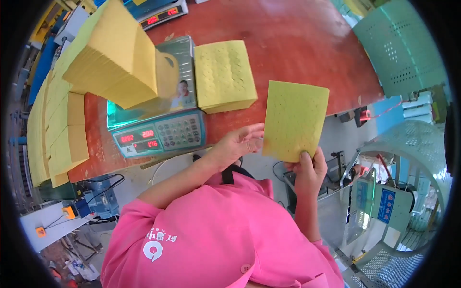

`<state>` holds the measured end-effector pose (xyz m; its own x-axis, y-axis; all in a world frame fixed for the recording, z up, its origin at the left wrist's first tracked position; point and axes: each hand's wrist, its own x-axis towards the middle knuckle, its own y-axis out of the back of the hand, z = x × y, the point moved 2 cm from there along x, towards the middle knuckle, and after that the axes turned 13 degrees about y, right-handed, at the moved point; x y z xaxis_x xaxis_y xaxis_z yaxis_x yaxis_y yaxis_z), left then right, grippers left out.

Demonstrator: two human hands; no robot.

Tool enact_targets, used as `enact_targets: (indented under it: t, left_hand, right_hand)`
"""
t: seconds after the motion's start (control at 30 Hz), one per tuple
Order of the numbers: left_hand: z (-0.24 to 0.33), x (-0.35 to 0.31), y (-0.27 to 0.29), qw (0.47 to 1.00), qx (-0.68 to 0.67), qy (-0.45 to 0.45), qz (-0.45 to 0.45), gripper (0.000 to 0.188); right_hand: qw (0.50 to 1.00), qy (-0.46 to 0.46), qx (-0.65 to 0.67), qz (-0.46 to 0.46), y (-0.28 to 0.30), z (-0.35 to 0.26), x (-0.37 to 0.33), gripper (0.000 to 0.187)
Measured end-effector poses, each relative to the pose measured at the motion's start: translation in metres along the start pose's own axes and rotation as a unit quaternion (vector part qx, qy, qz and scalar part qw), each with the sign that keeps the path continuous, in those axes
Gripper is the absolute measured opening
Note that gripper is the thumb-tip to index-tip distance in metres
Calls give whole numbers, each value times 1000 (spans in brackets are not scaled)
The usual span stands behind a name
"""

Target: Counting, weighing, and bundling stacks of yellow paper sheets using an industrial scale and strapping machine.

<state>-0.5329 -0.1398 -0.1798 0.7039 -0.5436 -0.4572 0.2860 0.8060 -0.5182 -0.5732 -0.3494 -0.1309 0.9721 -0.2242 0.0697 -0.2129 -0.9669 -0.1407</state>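
Observation:
My right hand (309, 165) grips a yellow paper sheet (297, 120) by its lower edge, thumb on top and fingers behind. Faint rows of small marks run over the sheet; whether it is one sheet or a thin bundle I cannot tell. Beside the sheet's left edge is my left hand (237, 145), open, its fingers stretched toward the paper; I cannot tell if they touch it. A squat stack of yellow paper (225, 74) with rows of cut marks lies on the red table (307, 43), right of a digital scale (158, 132). A tall yellow paper stack (115, 57) rises over the scale's plate.
More yellow paper stacks (62, 129) line the table's left end. A second scale (161, 14) with a lit red display stands at the back. To the right are a green perforated metal panel (396, 48) and a machine with a curved mesh guard (413, 149).

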Motion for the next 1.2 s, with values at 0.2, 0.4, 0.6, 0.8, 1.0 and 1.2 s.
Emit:
enact_targets:
  t: [0.2, 0.4, 0.6, 0.8, 1.0, 1.2]
  left_hand:
    - [96, -96, -4, 982, 80, -136, 101, 17]
    - [197, -215, 46, 930, 149, -262, 210, 21]
    - [326, -256, 135, 849, 256, -354, 298, 25]
    - [340, -243, 200, 885, 249, -221, 326, 30]
    - [330, -233, 217, 899, 251, -201, 298, 32]
    - [322, -235, 216, 902, 251, -173, 306, 27]
  right_hand:
    - [996, 69, 18, -49, -74, -53, -16, 28]
    - [940, 216, -127, -233, -196, -117, 44, 22]
    - [919, 263, -14, -294, -343, -167, 101, 40]
    - [913, 251, -69, -313, -388, -149, 117, 40]
    - [917, 244, -85, -305, -389, -141, 110, 37]
    - [913, 264, -92, -296, -387, -133, 107, 32]
